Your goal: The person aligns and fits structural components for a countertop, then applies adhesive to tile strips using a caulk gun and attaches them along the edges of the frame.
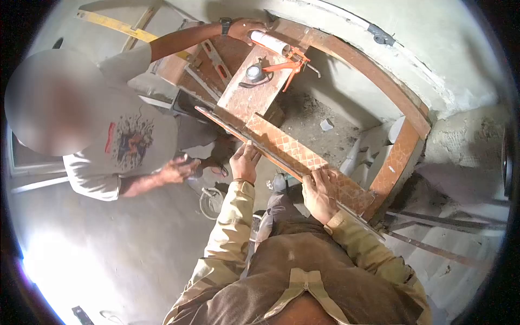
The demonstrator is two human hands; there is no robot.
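Observation:
A long thin strip (216, 120) runs along the front edge of a brown patterned board (290, 145). My left hand (245, 162) pinches the strip left of its middle, fingertips at its edge. Further right, my right hand (319, 196) is closed over the strip, its fingers reaching onto the patterned board. What lies under my right palm is hidden. On the wooden panel (254, 89) beyond my left hand are an orange caulking gun (287, 66) with a white tube and a round tape measure (254, 73).
On the left stands a co-worker (130, 135) with one hand (246, 30) by the caulking gun's tube. A yellow level (116, 24) and a smaller level (215, 61) lie behind. The wooden frame (374, 67) encloses a dusty recess with debris (326, 124).

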